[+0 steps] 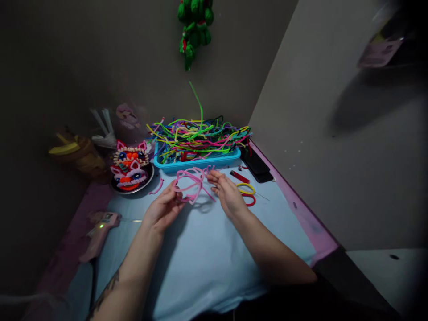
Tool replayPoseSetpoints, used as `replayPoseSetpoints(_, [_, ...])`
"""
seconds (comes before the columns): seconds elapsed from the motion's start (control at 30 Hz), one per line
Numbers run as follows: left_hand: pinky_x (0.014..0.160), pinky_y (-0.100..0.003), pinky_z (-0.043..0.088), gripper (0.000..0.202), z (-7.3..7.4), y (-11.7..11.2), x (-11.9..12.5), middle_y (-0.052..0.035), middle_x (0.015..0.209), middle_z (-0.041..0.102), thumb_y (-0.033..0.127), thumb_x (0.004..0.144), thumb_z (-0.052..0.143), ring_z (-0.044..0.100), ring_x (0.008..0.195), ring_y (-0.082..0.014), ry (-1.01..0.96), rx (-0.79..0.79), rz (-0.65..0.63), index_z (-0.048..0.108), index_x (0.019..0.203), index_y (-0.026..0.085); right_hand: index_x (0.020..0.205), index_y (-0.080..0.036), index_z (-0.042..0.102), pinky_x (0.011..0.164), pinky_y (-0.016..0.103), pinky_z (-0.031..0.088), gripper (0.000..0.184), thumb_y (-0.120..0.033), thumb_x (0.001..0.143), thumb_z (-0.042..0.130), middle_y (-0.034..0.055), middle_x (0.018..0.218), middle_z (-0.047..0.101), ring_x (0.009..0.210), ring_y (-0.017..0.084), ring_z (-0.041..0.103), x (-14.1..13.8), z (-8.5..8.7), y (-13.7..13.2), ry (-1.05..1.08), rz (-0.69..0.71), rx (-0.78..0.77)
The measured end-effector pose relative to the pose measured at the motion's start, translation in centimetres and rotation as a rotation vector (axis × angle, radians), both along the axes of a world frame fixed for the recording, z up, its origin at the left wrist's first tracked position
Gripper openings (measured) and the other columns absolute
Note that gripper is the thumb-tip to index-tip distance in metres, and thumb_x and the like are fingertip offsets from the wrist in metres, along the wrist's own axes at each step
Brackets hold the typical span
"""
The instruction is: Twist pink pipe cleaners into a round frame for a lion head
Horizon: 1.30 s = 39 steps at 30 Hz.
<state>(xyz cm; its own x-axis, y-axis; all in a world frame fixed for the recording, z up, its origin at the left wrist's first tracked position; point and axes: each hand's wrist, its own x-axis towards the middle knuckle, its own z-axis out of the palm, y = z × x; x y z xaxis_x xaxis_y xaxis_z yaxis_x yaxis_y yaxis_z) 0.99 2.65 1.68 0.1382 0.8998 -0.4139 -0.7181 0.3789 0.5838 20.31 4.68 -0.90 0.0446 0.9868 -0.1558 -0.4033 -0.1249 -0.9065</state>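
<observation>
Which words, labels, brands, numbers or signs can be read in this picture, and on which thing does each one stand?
None can be read.
Pink glue gun: small marks near its top, too small and blurred to read.
Pink card at the upper right: a dark mark, too blurred to read.
</observation>
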Motion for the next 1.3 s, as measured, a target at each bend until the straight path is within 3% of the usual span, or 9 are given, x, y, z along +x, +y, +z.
replayPoseSetpoints(0.1, [0.063, -0.027, 0.058, 0.026, -0.4, 0.1, 0.1, 0.003, 0.065, 0.063, -0.002, 0.078, 0.057, 0.063, 0.057, -0.0108, -0.02, -0.054, 0.003, 0.062, 0.094, 0.018, 0.089, -0.021, 0.069, 0.07, 0.028, 0.045, 0.028, -0.042, 0.071, 0.074, 0.0044, 0.088, 0.072, 0.085, 0.018, 0.065, -0.5, -0.2, 0.1, 0.124, 0.138, -0.166])
replayPoseSetpoints(0.23, [0.063, -0.028, 0.06, 0.028, -0.7, 0.1, 0.5, 0.0026, 0.07, 0.064, -0.004, 0.079, 0.057, 0.064, 0.058, -0.0111, -0.039, -0.051, 0.018, 0.062, 0.096, 0.018, 0.074, -0.018, 0.066, 0.058, 0.024, 0.041, 0.02, -0.028, 0.061, 0.078, 0.0017, 0.071, 0.07, 0.066, 0.014, 0.062, -1.0, -0.5, -0.3, 0.176, 0.244, -0.197])
replayPoseSetpoints(0.37, [0.066, -0.028, 0.06, 0.025, -0.9, 0.1, 0.7, 0.0025, 0.069, 0.063, -0.002, 0.081, 0.057, 0.064, 0.059, -0.0108, -0.055, -0.054, 0.001, 0.063, 0.091, 0.02, 0.072, -0.017, 0.067, 0.055, 0.022, 0.037, 0.019, -0.027, 0.06, 0.077, -0.0001, 0.069, 0.068, 0.06, 0.011, 0.057, -1.3, -0.6, -0.5, 0.13, 0.238, -0.142])
replayPoseSetpoints(0.5, [0.066, -0.027, 0.059, 0.015, -1.3, 0.0, 0.7, -0.0007, 0.069, 0.064, 0.004, 0.081, 0.062, 0.064, 0.06, -0.0124, -0.03, -0.022, -0.109, 0.066, 0.089, 0.017, 0.063, -0.018, 0.062, 0.049, 0.021, 0.032, 0.015, -0.019, 0.052, 0.072, -0.004, 0.057, 0.061, 0.052, 0.008, 0.05, -1.3, -0.7, -0.2, 0.151, 0.168, -0.181])
replayPoseSetpoints(0.63, [0.071, -0.031, 0.059, 0.004, -1.5, -0.2, 0.5, -0.0043, 0.071, 0.066, 0.013, 0.083, 0.064, 0.066, 0.066, -0.0154, -0.014, -0.011, -0.203, 0.067, 0.085, 0.014, 0.062, -0.018, 0.062, 0.045, 0.021, 0.03, 0.014, -0.022, 0.052, 0.071, -0.0046, 0.052, 0.058, 0.048, 0.008, 0.047, -0.9, -0.4, 0.1, 0.166, 0.153, -0.19])
replayPoseSetpoints(0.77, [0.071, -0.034, 0.06, 0.003, -1.2, -0.3, 0.6, -0.0042, 0.071, 0.066, 0.016, 0.083, 0.065, 0.066, 0.068, -0.0162, 0.03, -0.004, -0.217, 0.067, 0.082, 0.014, 0.058, -0.018, 0.061, 0.045, 0.022, 0.03, 0.011, -0.021, 0.051, 0.069, -0.0035, 0.051, 0.059, 0.046, 0.008, 0.045, -0.7, -0.3, 0.2, 0.155, 0.149, -0.211])
replayPoseSetpoints(1.03, [0.06, -0.029, 0.059, 0.012, -0.9, -0.1, 1.2, -0.0007, 0.061, 0.06, 0.014, 0.085, 0.061, 0.06, 0.054, -0.0112, 0.05, -0.054, -0.081, 0.064, 0.074, 0.014, 0.067, -0.016, 0.067, 0.049, 0.021, 0.029, 0.015, -0.021, 0.053, 0.069, -0.0003, 0.064, 0.065, 0.056, 0.009, 0.051, -1.1, -0.1, -0.1, 0.095, 0.175, -0.188])
replayPoseSetpoints(1.17, [0.063, -0.03, 0.06, 0.015, -1.3, 0.0, 1.2, 0.0, 0.061, 0.059, 0.015, 0.089, 0.057, 0.06, 0.056, -0.0108, 0.03, -0.052, -0.037, 0.063, 0.075, 0.013, 0.076, -0.021, 0.066, 0.057, 0.022, 0.035, 0.02, -0.024, 0.058, 0.07, -0.0029, 0.072, 0.063, 0.066, 0.011, 0.053, -0.9, 0.3, -0.3, 0.154, 0.169, -0.085])
replayPoseSetpoints(1.3, [0.066, -0.029, 0.06, 0.008, -1.4, -0.1, 1.4, 0.0003, 0.065, 0.061, 0.012, 0.087, 0.06, 0.06, 0.057, -0.0105, -0.001, -0.043, -0.046, 0.063, 0.08, 0.014, 0.071, -0.021, 0.06, 0.06, 0.024, 0.037, 0.023, -0.033, 0.061, 0.077, -0.0036, 0.069, 0.058, 0.064, 0.011, 0.05, -0.8, 0.1, -0.3, 0.176, 0.166, -0.055])
